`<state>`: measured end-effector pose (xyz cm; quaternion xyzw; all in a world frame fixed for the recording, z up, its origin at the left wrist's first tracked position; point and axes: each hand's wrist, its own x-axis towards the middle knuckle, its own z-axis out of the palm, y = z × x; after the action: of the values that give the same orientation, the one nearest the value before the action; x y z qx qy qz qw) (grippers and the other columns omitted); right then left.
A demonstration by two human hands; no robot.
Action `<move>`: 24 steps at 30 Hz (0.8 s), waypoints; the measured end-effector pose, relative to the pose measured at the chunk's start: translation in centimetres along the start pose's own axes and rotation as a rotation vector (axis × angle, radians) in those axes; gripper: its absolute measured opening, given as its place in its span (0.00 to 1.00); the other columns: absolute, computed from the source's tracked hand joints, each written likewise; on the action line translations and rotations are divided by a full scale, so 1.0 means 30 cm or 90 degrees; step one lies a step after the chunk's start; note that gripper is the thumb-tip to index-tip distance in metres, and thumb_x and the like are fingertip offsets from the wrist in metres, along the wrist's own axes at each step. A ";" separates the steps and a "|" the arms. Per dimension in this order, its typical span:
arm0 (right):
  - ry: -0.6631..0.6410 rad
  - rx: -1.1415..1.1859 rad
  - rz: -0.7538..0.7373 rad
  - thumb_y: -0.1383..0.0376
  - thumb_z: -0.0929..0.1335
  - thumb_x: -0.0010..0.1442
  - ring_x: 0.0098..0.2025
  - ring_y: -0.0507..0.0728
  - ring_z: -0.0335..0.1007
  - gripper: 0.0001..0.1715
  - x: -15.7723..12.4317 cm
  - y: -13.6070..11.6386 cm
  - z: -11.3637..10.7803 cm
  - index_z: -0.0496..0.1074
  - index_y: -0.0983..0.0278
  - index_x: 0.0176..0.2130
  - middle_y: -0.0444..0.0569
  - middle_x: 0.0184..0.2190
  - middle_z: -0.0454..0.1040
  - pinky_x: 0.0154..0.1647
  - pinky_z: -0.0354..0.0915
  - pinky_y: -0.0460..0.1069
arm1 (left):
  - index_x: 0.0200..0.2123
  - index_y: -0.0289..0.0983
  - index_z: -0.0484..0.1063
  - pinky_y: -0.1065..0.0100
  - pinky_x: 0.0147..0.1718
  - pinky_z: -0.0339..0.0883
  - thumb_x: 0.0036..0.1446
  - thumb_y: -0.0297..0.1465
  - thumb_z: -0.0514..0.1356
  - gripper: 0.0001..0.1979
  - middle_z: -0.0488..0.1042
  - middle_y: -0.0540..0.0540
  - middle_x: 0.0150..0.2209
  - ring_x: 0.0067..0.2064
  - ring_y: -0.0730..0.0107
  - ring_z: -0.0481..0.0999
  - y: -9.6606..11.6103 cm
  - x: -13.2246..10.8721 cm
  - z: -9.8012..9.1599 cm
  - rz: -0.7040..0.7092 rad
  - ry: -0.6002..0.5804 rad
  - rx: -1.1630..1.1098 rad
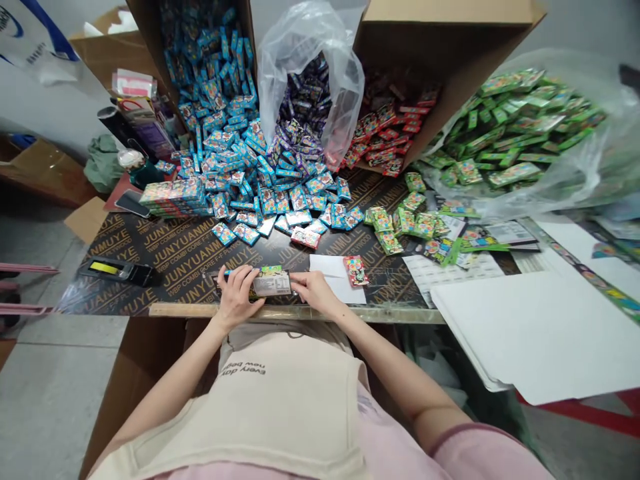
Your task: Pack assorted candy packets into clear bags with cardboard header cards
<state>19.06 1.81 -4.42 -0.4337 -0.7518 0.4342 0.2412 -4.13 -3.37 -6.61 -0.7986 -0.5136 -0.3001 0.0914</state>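
Before a grey wall (pixel 585 30), on gold-lettered tabletop (pixel 173 267), the left hand (pixel 237 297) and right hand (pixel 316 292) grip a printed carton (pixel 271 283).

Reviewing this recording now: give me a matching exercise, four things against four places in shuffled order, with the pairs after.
Things
1. Tape dispenser
2. Purple packs
3. Printed carton
4. White sheets

Places
A. Between the left hand and right hand
B. Jutting past the table's front edge
C. At the table's left end
D. In a clear bag between cardboard boxes

Pairs: 1-C, 2-D, 3-A, 4-B
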 end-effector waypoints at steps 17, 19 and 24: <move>0.290 -0.309 0.076 0.56 0.72 0.52 0.46 0.67 0.72 0.37 0.132 0.196 -0.341 0.67 0.67 0.57 0.60 0.45 0.76 0.43 0.67 0.58 | 0.55 0.33 0.62 0.48 0.59 0.54 0.45 0.37 0.64 0.33 0.68 0.35 0.52 0.54 0.49 0.67 -0.154 0.009 -0.035 -0.096 -0.261 -0.001; 0.161 -0.480 -0.055 0.63 0.74 0.48 0.62 0.73 0.56 0.46 0.186 0.196 -0.362 0.59 0.61 0.64 0.62 0.63 0.60 0.56 0.58 0.64 | 0.55 0.34 0.63 0.46 0.61 0.50 0.44 0.36 0.65 0.34 0.69 0.35 0.51 0.54 0.49 0.67 -0.151 0.027 -0.025 -0.095 -0.339 -0.005; -0.182 -0.675 -0.334 0.76 0.68 0.51 0.69 0.69 0.44 0.47 0.327 0.162 -0.269 0.54 0.52 0.65 0.52 0.68 0.51 0.62 0.44 0.68 | 0.62 0.35 0.56 0.40 0.61 0.44 0.39 0.41 0.69 0.47 0.66 0.33 0.56 0.58 0.45 0.64 -0.105 0.106 0.017 -0.063 -0.448 -0.012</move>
<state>22.20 15.06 -4.65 -0.2321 -0.9724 -0.0192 -0.0121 -5.74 0.73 -5.71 -0.8279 -0.5491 -0.0157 -0.1132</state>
